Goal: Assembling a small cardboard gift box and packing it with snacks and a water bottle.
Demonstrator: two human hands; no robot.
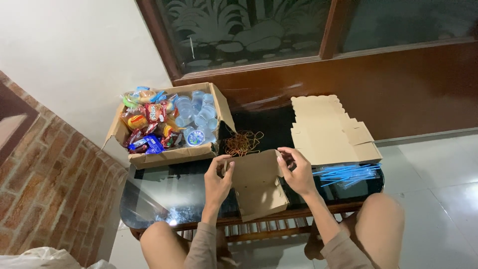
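Both my hands hold a flat brown cardboard box blank [258,184] above a dark glass table [164,194]. My left hand [217,180] pinches its left flap. My right hand [297,170] grips its upper right corner. The blank is partly folded, with one panel hanging toward me. Just beyond it lies a pile of rubber bands [242,143] on the glass.
An open cardboard carton [170,155] at the back left holds snack packets [147,122] and sealed water cups [198,114]. A stack of flat box blanks [326,129] lies at the right, with blue straws [348,173] in front. My knees flank the table. A wooden door stands behind.
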